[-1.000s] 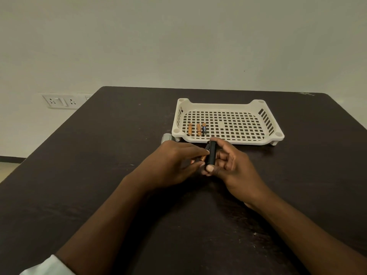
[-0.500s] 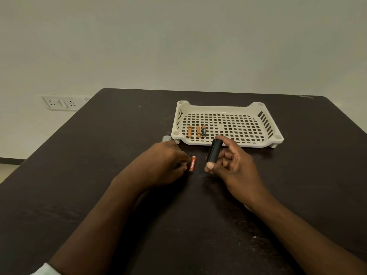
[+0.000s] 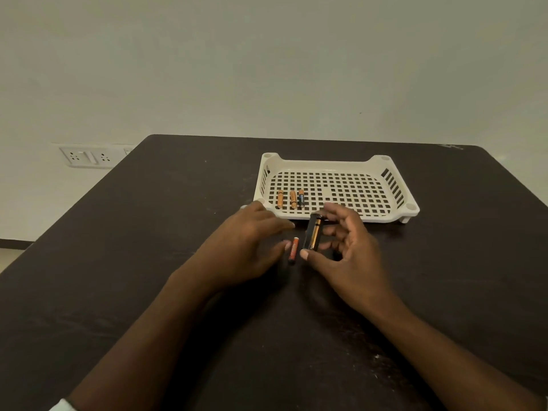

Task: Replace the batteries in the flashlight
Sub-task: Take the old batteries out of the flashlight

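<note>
My right hand (image 3: 347,256) holds a black battery holder (image 3: 311,234) between thumb and fingers, with a gold-and-black battery seated in its facing slot. An orange battery (image 3: 293,250) lies loose on the dark table (image 3: 148,262) just left of the holder. My left hand (image 3: 246,241) hovers beside that battery with its fingers spread, holding nothing. Three more batteries (image 3: 292,199) lie side by side in the left part of the white perforated tray (image 3: 394,215). A grey part of the flashlight (image 3: 243,207) peeks out behind my left hand, mostly hidden.
The tray stands just beyond my hands, near the table's middle. A wall socket plate (image 3: 86,157) sits on the wall at the far left, past the table's edge.
My left hand drew an orange battery out of the holder, laid it on the table and opened. My right hand turned the holder, which now shows a battery in its slot.
</note>
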